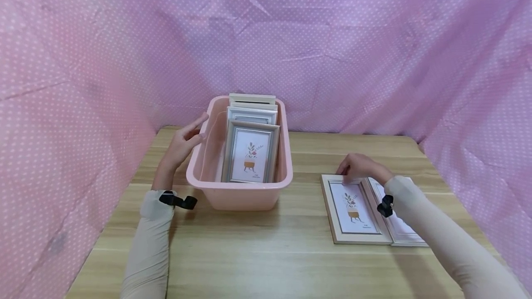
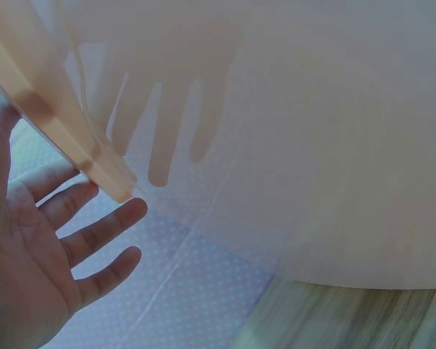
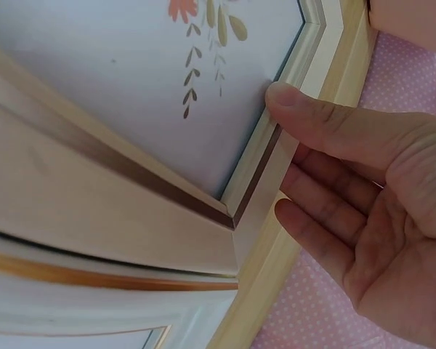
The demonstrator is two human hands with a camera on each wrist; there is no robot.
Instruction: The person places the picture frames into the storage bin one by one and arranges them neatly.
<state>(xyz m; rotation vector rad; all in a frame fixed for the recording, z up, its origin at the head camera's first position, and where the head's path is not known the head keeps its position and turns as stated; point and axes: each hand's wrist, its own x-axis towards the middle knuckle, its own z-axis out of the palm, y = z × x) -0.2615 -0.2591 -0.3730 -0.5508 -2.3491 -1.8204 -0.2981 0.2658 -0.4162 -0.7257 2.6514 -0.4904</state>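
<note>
At the tub's [image 1: 243,200] left, the left hand [image 1: 179,146], fingers spread, touches its rim [image 1: 193,163]. Inside the tub, several frames [image 1: 251,151] stand in a row. Right of the tub, the right hand [image 1: 363,166] pinches the cream frame's [image 1: 353,209] top edge, another frame [image 1: 401,234] just beside. This seems the grasping step; lifting calls for a firm pinch.

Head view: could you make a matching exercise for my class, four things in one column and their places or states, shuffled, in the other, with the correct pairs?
Things:
1. Pink tub
2. Left hand
3. Right hand
4. Dotted cloth

Places or states:
A. pinches the edge of a cream frame
B. hangs behind the table
C. has leaning frames inside
D. is at the tub's rim

Pairs: 1-C, 2-D, 3-A, 4-B
</note>
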